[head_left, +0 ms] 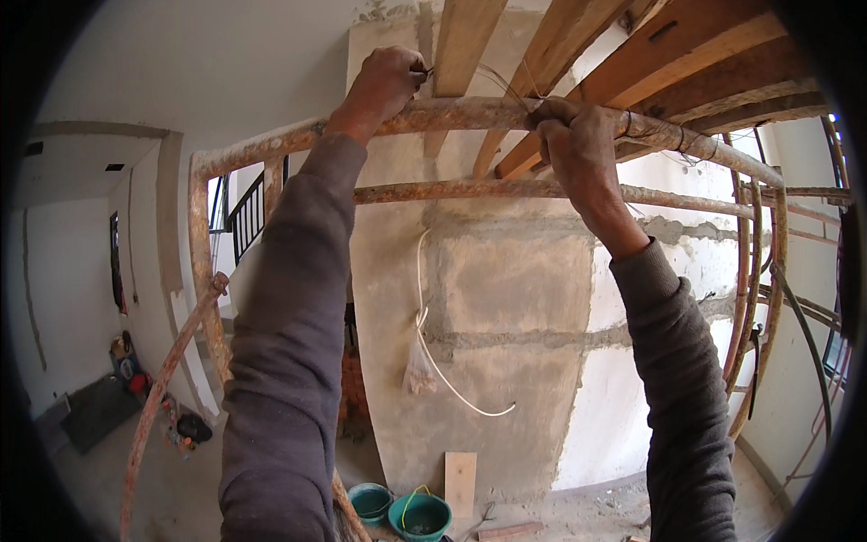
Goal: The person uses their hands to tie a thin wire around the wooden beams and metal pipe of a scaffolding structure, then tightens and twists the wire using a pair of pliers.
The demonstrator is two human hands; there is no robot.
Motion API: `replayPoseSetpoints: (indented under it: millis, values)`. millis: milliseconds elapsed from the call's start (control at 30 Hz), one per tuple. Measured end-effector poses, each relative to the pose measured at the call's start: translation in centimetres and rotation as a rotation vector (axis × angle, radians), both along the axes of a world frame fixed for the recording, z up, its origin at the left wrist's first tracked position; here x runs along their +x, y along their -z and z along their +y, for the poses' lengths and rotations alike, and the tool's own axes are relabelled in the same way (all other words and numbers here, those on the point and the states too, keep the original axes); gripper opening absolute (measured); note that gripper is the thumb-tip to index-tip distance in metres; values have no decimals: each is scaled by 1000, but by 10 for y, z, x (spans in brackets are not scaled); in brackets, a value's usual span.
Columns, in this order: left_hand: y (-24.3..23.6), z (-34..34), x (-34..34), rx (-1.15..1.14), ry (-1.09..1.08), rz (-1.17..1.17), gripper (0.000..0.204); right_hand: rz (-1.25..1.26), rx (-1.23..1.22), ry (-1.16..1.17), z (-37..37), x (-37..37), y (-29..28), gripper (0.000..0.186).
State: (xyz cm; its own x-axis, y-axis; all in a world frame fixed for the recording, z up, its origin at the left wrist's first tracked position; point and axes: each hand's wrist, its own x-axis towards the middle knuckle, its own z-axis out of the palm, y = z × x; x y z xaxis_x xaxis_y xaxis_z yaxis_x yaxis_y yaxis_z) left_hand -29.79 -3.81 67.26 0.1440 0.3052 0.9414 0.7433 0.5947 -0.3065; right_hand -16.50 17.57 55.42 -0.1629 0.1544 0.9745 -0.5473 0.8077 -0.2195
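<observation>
Thin, brownish metal wire [508,88] is lying between my hands in the head view, arcing from upper left down to the right, toward a rust-stained, paint-spattered round scaffold pole [470,115]. My right hand [582,149] is the nearer one, gripping the wire's lower end at the pole. My left hand [386,86] is holding a closed pinch beside a pale wooden beam [465,54]; whether it is catching a strand, I cannot tell. The wire is looking slack, bowing in separate fine strands.
</observation>
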Motion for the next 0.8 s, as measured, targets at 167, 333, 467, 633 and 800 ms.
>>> replayPoseSetpoints:
  millis: [167, 333, 467, 633, 800]
  values:
    - [0, 2, 3, 38, -12, -79, 18, 253, 183, 233, 4, -9, 4, 26]
    - [3, 4, -1, 67, -10, 31, 21, 416, 260, 324, 6, -7, -6, 28]
    - [2, 3, -5, 81, -121, 202, 27, 453, 271, 351, 4, -8, -15, 29]
    - [-1, 2, -6, 64, -67, -3, 24, 448, 260, 371, -6, -16, -16, 31]
    - [-6, 2, -12, 36, -50, -7, 18, 527, 326, 376, -7, -27, -31, 31]
